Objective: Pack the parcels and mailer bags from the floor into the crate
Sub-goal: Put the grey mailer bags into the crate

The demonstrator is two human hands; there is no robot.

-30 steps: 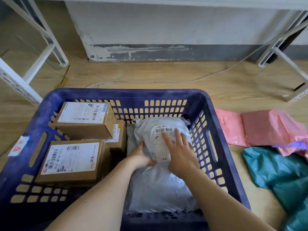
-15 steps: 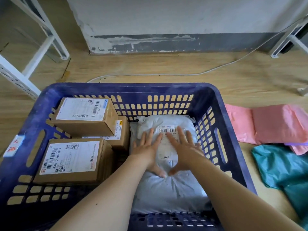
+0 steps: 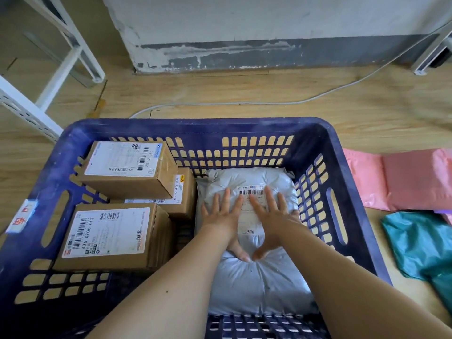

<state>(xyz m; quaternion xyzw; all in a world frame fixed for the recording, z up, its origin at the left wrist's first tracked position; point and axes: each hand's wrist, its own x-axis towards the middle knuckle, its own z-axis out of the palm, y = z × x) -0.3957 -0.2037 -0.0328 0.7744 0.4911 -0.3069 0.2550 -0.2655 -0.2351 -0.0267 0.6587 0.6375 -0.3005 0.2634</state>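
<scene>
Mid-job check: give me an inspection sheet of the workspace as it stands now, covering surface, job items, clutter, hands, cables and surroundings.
Surface: wood-pattern floor; the blue slotted crate stands on it.
Job's things: three labelled cardboard boxes in the crate's left half; grey mailer bag in its right half; pink mailer bags and teal mailer bag on the floor right of the crate, not yet packed.
Clutter: small yellow scrap or mark on the floor behind the crate.
Hands: left hand and right hand flat, fingers spread, pressing on the grey mailer bag.
Cables: white cable on the floor behind the crate.
Surroundings: scuffed wall; white metal frames left and right.
</scene>
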